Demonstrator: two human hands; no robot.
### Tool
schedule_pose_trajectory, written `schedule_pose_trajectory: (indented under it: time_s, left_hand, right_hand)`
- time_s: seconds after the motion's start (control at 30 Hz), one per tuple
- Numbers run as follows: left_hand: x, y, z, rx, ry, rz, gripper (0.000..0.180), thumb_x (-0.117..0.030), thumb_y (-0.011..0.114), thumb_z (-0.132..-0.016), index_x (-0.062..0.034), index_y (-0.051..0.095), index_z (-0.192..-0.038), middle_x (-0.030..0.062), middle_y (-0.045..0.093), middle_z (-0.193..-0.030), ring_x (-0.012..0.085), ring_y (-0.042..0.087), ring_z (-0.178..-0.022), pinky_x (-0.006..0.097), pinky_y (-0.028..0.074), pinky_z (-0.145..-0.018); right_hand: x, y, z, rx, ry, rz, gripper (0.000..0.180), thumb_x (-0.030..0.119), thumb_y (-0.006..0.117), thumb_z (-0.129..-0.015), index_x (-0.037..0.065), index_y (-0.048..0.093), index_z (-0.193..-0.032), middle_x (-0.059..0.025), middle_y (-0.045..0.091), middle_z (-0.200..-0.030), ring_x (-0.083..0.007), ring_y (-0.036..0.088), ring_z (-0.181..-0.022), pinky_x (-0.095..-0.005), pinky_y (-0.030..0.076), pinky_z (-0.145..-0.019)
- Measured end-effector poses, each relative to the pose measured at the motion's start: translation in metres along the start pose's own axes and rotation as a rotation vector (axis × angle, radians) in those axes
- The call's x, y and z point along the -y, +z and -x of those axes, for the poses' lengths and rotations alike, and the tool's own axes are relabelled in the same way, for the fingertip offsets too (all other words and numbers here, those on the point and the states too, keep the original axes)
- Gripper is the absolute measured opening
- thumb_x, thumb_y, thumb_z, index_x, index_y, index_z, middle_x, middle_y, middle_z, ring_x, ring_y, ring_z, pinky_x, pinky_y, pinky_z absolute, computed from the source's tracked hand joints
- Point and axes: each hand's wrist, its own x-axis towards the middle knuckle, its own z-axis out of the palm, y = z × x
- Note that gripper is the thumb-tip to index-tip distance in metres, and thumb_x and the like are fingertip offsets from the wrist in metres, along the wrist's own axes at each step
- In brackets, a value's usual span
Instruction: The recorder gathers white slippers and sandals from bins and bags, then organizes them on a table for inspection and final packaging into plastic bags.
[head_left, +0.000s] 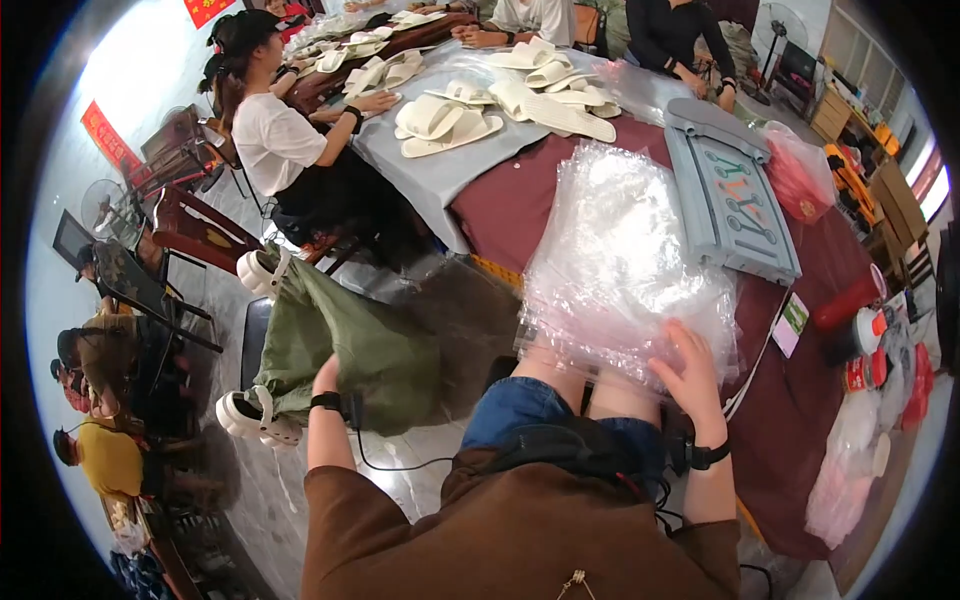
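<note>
My right hand (688,362) rests on the near right edge of a stack of clear plastic bags (630,250), fingers stretched out and thumb apart. The shiny stack spans from the table to above my thighs. Off to my left, my left hand (328,376) reaches into the folds of a green cloth (375,355). Its fingers are hidden there, so I cannot see whether they grip anything. A white clog-like shoe (262,272) shows at the cloth's far left corner, and another white shoe (258,420) at its near left corner.
A grey plastic panel (735,195) lies right of the bags on the dark red tablecloth (800,380). White slippers (450,120) are piled farther back. A co-worker in a white shirt (275,125) sits at the far left. Bottles and a red bag (800,175) line the right side.
</note>
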Motion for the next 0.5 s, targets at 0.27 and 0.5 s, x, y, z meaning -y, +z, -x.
schedule_pose_trajectory:
  time_s: [0.27, 0.5]
  left_hand:
    - [-0.129, -0.004, 0.056, -0.407, 0.084, -0.551, 0.03, -0.018, 0.055, -0.084, 0.0009, 0.063, -0.106, 0.0246, 0.064, -0.1, 0.0389, 0.061, -0.097, 0.044, 0.05, -0.081]
    - [-0.198, 0.024, 0.168, -0.65, 1.095, -0.455, 0.021, -0.002, 0.052, -0.084, -0.0045, 0.061, -0.103, 0.0141, 0.061, -0.108, 0.0335, 0.054, -0.104, 0.043, 0.041, -0.092]
  right_hand:
    - [-0.001, -0.049, 0.033, -0.237, 0.072, 0.023, 0.037, 0.011, 0.071, -0.074, 0.0, 0.061, -0.108, -0.0163, 0.061, -0.111, -0.033, 0.056, -0.106, -0.0378, 0.042, -0.092]
    - [-0.094, -0.131, 0.119, -0.878, 0.333, -0.163, 0.026, 0.021, 0.057, -0.093, 0.001, 0.061, -0.076, -0.0003, 0.056, -0.06, -0.0053, 0.054, -0.059, -0.0195, 0.038, -0.053]
